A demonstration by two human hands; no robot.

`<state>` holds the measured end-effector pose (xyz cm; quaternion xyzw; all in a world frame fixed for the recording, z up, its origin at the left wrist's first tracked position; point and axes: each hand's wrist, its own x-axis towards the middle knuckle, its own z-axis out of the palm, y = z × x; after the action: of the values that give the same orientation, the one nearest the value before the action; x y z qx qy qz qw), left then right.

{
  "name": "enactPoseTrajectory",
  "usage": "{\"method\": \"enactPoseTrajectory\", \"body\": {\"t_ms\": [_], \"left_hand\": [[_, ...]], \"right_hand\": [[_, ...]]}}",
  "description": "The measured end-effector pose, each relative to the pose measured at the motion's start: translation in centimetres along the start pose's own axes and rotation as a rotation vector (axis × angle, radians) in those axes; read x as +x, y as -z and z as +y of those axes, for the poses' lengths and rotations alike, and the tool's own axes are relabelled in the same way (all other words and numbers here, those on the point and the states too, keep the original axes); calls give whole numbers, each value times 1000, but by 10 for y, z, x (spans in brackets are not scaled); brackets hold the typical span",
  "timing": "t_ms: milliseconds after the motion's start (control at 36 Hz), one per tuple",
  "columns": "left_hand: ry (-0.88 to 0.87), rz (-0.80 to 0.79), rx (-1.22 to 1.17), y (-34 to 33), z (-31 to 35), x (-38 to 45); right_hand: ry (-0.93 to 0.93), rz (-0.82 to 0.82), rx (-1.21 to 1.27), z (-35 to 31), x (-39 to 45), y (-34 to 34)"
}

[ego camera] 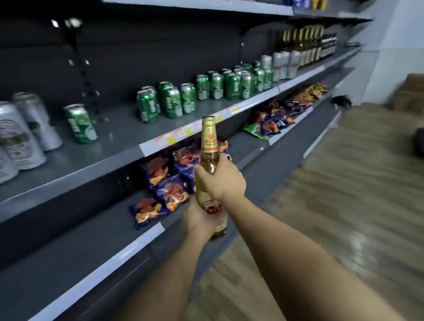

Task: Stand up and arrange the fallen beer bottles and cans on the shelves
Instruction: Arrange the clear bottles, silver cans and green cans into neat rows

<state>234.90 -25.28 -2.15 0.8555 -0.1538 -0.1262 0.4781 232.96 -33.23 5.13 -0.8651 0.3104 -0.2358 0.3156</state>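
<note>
I hold a golden beer bottle [209, 145] upright in front of the shelves, its gold foil neck pointing up. My right hand [221, 179] grips its shoulder and my left hand [195, 219] grips its lower body by the label. On the grey middle shelf [123, 140] stand several green cans [171, 102], one more green can [80, 123] apart to the left, and tall silver cans [14, 135] at the far left. More silver cans [284, 64] and dark bottles [306, 45] stand farther right.
Blue and orange snack bags [166, 180] lie on the lower shelf [76, 248] behind the bottle, with more bags [275, 118] farther along. The top shelf [190, 2] carries jars and bottles. Wooden floor [353, 193] runs along the right; a cardboard box [416, 92] leans against the far wall.
</note>
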Motion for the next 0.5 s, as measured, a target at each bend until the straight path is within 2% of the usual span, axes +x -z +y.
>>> {"method": "enactPoseTrajectory", "body": {"t_ms": [222, 500], "left_hand": [[-58, -216, 14, -120, 52, 60], [-134, -367, 89, -245, 123, 141]], "right_hand": [[-173, 98, -139, 96, 82, 50], [-317, 191, -210, 186, 190, 98]]}}
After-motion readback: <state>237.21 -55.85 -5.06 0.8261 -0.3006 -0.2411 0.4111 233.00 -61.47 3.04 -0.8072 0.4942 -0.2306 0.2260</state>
